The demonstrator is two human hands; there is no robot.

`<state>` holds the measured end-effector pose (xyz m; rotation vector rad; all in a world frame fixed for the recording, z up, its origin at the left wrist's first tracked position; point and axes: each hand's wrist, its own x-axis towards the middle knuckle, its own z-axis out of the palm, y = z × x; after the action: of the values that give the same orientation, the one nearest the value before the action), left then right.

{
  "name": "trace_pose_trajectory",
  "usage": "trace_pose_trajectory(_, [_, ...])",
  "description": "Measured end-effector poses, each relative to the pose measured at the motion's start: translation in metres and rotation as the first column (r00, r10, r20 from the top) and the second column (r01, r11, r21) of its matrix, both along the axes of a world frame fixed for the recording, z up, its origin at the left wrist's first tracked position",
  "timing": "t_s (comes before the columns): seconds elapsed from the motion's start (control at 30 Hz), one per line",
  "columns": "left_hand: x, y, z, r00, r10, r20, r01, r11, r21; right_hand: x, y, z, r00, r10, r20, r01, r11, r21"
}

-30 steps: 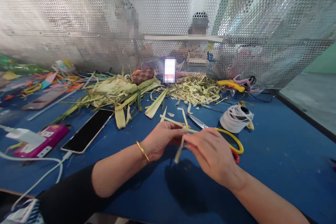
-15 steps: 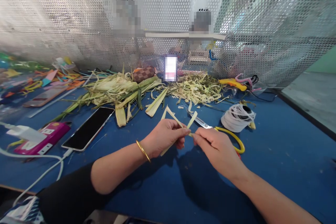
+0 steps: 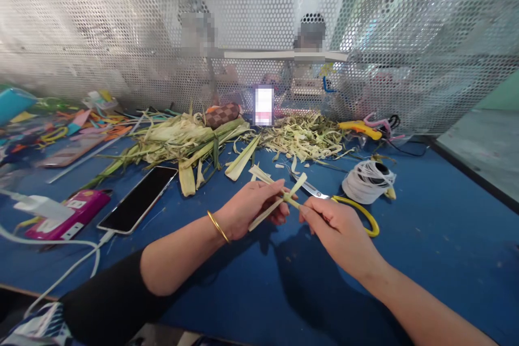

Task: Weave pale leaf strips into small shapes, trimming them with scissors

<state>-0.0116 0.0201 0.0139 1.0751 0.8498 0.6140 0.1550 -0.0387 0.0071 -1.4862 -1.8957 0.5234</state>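
Observation:
Pale corn husk strips (image 3: 287, 197) cross at a small knot in the middle, their ends sticking out several ways. My left hand (image 3: 253, 203), with a gold bangle at the wrist, is closed around the strips just left of the knot; its lower fingers are partly hidden. Between thumb and forefinger, my right hand (image 3: 334, 227) pinches the strip end that points right. Scissors (image 3: 316, 192) with yellow handles lie just behind my right hand, partly covered by it. A spool of white string (image 3: 367, 181) stands beyond them.
Corn husks (image 3: 174, 140) are heaped at the back left, shredded husk (image 3: 306, 138) at the back centre. A phone (image 3: 140, 200) and a magenta power strip (image 3: 75, 216) with white cables lie left. A perforated metal screen (image 3: 259, 11) closes off the back; people show behind it.
My left thumb has moved back from the crossing, so the knot now shows. The strip ends have turned, one now pointing down-left. My right hand keeps its pinch in nearly the same place.

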Motion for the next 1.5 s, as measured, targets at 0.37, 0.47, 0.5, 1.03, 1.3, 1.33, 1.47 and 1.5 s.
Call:
trace_pose_trajectory(0.37, [0.002,-0.002,-0.005,0.99,0.012,-0.14,-0.004,0.998,0.059,-0.001,0.007,-0.003,0.939,-0.069,-0.336,-0.009,0.975,-0.223])
trace_pose_trajectory(0.47, [0.002,-0.005,-0.006,0.987,-0.055,-0.149,0.063,0.997,0.05,-0.001,0.012,-0.005,0.778,-0.153,-0.609,-0.054,0.95,-0.308])
trace_pose_trajectory(0.5, [0.002,-0.006,-0.006,0.984,-0.077,-0.16,0.087,0.995,0.051,-0.001,0.013,-0.006,0.729,-0.182,-0.659,-0.057,0.945,-0.323])
trace_pose_trajectory(1.03, [0.003,-0.009,-0.006,0.969,-0.11,-0.22,0.132,0.987,0.088,0.002,0.017,-0.021,0.697,-0.254,-0.67,0.079,0.957,-0.279])
trace_pose_trajectory(1.3, [0.002,-0.007,-0.001,0.999,-0.019,-0.029,0.017,0.997,-0.074,0.012,0.007,-0.004,0.921,-0.286,-0.265,0.357,0.891,0.279])
trace_pose_trajectory(1.33, [0.002,-0.006,-0.002,1.0,-0.001,-0.002,0.001,0.997,-0.08,0.01,0.003,-0.003,0.955,-0.233,-0.183,0.283,0.901,0.328])
trace_pose_trajectory(1.47, [0.004,-0.006,-0.005,0.994,0.095,0.061,-0.094,0.995,-0.026,-0.001,-0.005,-0.006,1.0,-0.018,-0.011,0.019,0.985,0.173])
trace_pose_trajectory(1.5, [0.004,-0.007,-0.005,0.991,0.119,0.062,-0.118,0.993,-0.014,-0.004,-0.005,-0.009,1.0,-0.002,-0.017,0.003,0.996,0.085])
